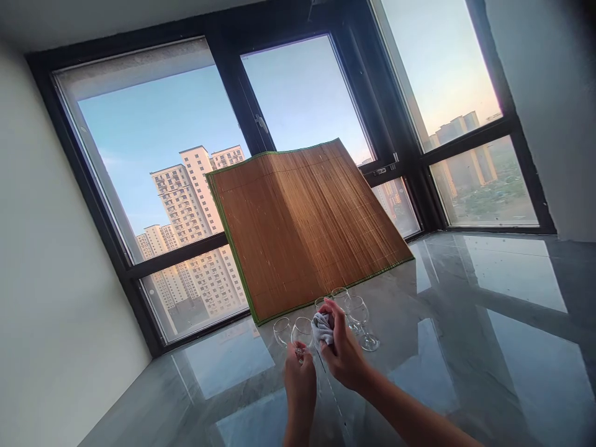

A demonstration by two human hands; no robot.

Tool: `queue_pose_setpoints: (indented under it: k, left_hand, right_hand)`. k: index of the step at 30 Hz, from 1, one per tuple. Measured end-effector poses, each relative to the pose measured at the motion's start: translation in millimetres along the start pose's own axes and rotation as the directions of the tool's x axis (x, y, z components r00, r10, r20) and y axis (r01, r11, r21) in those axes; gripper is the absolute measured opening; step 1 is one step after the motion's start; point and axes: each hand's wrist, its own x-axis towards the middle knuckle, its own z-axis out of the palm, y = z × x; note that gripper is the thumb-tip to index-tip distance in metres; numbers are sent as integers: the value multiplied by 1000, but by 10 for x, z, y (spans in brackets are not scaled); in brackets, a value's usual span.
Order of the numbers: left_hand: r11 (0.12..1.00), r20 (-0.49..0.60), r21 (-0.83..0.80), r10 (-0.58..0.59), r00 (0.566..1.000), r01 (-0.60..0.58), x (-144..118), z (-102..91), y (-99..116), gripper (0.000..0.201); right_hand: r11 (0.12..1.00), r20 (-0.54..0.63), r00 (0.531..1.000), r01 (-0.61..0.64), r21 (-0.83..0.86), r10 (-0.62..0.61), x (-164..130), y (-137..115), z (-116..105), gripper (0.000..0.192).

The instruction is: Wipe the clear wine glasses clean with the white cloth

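My left hand (300, 372) is closed round the lower part of a clear stemmed glass (302, 330), whose bowl rises above my fingers. Bunched in my right hand (343, 347) is a light grey cloth (322, 329), just right of that bowl; I cannot tell whether it touches the glass. Another glass (282, 331) stands behind my left hand. Beyond my right hand are more stemmed glasses, one (357, 310) with its round foot on the glossy surface, another (340, 298) behind it, and one partly hidden by my fingers.
A brown slatted mat (302, 230) with green edging leans against the dark-framed window (233, 81) behind the glasses. The grey marbled surface (465, 347) is glossy and reflects the panes. White walls (60, 217) flank it, and tall buildings show outside.
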Motion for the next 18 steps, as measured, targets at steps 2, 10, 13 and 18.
queue_pose_setpoints:
  k: [2,10,13,18]
  left_hand:
    - [996,2,93,1,1000,-1,-6,-8,13,16]
    - [930,-3,355,106,994,-98,-22,-8,38,16]
    - [933,-22,339,135,991,-120,-30,2,40,20]
    - [950,-92,276,180,979,-149,-20,-20,27,24]
  right_hand:
    - [1000,24,999,23,11,-23,0,15,4,81]
    - [998,9,998,57,36,-57,-8,65,19,81]
    - [999,-19,1000,21,-38,-22,14,94,23,78]
    - [987,-37,999,27,-157,-34,65,137,34,72]
